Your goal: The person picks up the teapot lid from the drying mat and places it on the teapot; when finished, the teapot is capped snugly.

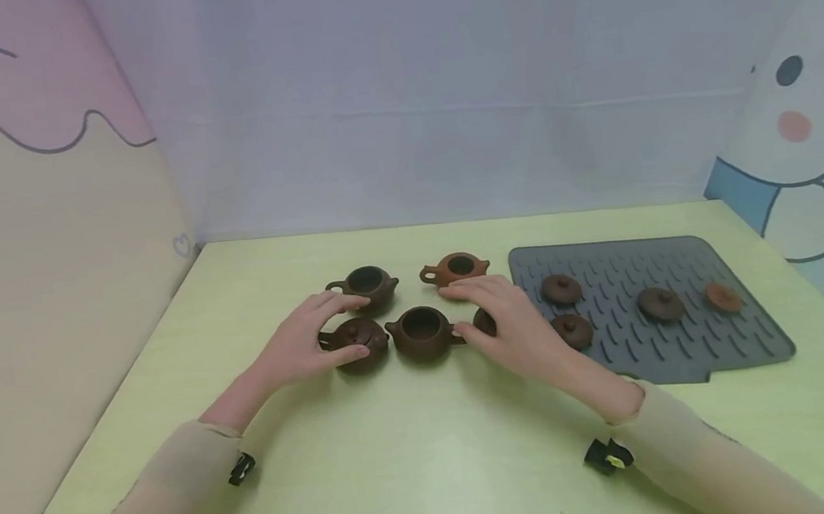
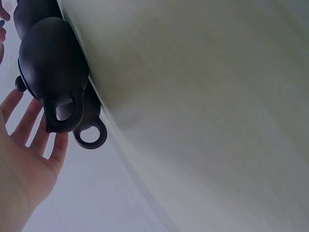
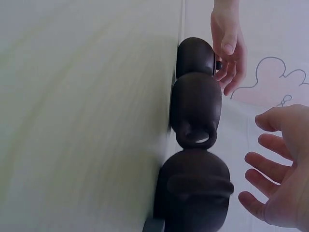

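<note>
My left hand [image 1: 303,339] hovers around a dark brown teapot [image 1: 365,364] that has its lid on. In the left wrist view, its fingers [image 2: 36,116] spread loosely beside the lid knob; whether they touch it I cannot tell. Right of that pot stands a lidless brown teapot [image 1: 424,349], spout to the left. My right hand [image 1: 513,326], fingers apart and gripping nothing, is over another dark teapot [image 1: 484,322], which it mostly hides. The right wrist view shows a gap between that hand [image 3: 287,169] and the nearest pot [image 3: 195,210].
Behind stand two lidless teapots, one dark [image 1: 380,295] and one reddish [image 1: 475,270]. A grey ridged mat [image 1: 621,352] on the right carries several loose lids, including a dark one [image 1: 661,305] and an orange-brown one [image 1: 723,298]. Fabric walls enclose the pale table [image 1: 405,475].
</note>
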`<action>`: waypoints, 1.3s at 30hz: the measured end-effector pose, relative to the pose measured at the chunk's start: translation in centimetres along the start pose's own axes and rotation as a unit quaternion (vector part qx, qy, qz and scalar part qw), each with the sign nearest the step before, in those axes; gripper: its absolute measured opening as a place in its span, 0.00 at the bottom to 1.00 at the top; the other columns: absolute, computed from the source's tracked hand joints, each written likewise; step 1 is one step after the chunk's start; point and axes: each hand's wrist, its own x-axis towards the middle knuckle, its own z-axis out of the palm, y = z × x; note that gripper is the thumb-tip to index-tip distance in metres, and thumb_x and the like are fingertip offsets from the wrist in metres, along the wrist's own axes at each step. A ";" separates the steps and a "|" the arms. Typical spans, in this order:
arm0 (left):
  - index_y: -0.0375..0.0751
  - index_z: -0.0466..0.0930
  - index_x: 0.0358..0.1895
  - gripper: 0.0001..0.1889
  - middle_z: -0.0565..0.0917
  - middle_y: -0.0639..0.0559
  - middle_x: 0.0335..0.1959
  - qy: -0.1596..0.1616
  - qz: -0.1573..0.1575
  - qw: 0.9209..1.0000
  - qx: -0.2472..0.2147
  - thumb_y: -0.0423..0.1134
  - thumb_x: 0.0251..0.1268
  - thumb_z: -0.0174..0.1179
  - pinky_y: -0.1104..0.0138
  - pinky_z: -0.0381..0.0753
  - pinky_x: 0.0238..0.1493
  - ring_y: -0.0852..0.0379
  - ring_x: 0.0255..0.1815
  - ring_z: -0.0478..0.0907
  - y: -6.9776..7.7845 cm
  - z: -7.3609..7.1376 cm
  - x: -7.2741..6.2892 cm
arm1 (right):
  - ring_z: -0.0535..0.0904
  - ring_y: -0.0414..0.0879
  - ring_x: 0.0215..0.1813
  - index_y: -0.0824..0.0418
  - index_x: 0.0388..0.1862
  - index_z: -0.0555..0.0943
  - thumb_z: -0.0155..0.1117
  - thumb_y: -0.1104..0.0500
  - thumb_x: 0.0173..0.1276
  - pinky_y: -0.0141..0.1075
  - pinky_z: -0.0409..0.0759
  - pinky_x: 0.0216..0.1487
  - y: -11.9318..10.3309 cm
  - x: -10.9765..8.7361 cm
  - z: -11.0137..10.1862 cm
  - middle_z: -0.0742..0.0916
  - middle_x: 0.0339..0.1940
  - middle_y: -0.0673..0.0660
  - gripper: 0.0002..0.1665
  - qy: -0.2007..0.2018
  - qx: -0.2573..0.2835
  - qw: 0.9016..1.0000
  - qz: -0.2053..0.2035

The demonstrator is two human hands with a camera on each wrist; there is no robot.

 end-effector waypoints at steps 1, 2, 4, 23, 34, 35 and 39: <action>0.55 0.74 0.66 0.34 0.78 0.57 0.63 0.000 0.001 1.000 0.002 0.57 0.55 0.71 0.49 0.72 0.66 0.50 0.66 0.72 0.2 0.1 0.1 | 0.73 0.53 0.67 0.56 0.64 0.78 0.68 0.58 0.67 0.56 0.70 0.68 0.2 -0.2 -0.2 0.82 0.63 0.54 0.26 0.003 -0.001 1.000 0.001; 0.54 0.74 0.66 0.34 0.79 0.57 0.63 0.002 0.002 1.000 0.003 0.57 0.55 0.71 0.49 0.72 0.67 0.50 0.66 0.72 0.4 0.1 0.2 | 0.73 0.53 0.67 0.56 0.64 0.78 0.68 0.59 0.67 0.56 0.69 0.69 0.4 -0.3 -0.4 0.82 0.64 0.55 0.26 0.005 -0.002 1.000 0.001; 0.54 0.74 0.65 0.34 0.79 0.57 0.62 0.005 0.004 1.000 0.006 0.57 0.54 0.71 0.50 0.72 0.67 0.51 0.66 0.73 0.6 0.2 0.4 | 0.73 0.54 0.67 0.56 0.64 0.78 0.68 0.59 0.67 0.56 0.69 0.69 0.8 -0.7 -0.8 0.82 0.64 0.55 0.26 0.010 -0.008 1.000 -0.002; 0.52 0.75 0.65 0.34 0.81 0.55 0.63 0.001 0.039 0.999 0.018 0.58 0.55 0.70 0.52 0.76 0.63 0.53 0.62 0.77 2.4 1.6 2.5 | 0.70 0.56 0.68 0.55 0.71 0.72 0.71 0.61 0.61 0.60 0.68 0.61 5.1 -4.0 -5.0 0.78 0.68 0.58 0.38 -0.005 -0.071 0.995 -0.062; 0.58 0.72 0.68 0.36 0.79 0.53 0.66 -0.019 0.041 0.998 0.045 0.63 0.55 0.67 0.49 0.74 0.65 0.50 0.66 0.76 2.5 2.1 3.1 | 0.69 0.58 0.68 0.54 0.75 0.67 0.73 0.63 0.59 0.64 0.65 0.60 7.3 -5.9 -7.6 0.76 0.70 0.59 0.45 -0.044 -0.106 0.992 -0.060; 0.58 0.72 0.68 0.36 0.79 0.54 0.66 -0.021 0.041 0.998 0.048 0.63 0.55 0.67 0.49 0.74 0.66 0.50 0.66 0.76 2.5 2.2 3.2 | 0.69 0.58 0.68 0.54 0.75 0.66 0.73 0.63 0.59 0.64 0.66 0.61 7.4 -6.1 -7.7 0.76 0.70 0.59 0.45 -0.048 -0.111 0.991 -0.061; 0.58 0.73 0.68 0.37 0.79 0.53 0.65 -0.028 0.044 0.996 0.067 0.65 0.54 0.67 0.48 0.75 0.64 0.48 0.66 0.77 2.5 2.3 3.4 | 0.70 0.59 0.67 0.53 0.75 0.66 0.72 0.64 0.60 0.65 0.67 0.59 7.9 -6.6 -8.2 0.77 0.69 0.60 0.45 -0.068 -0.134 0.987 -0.053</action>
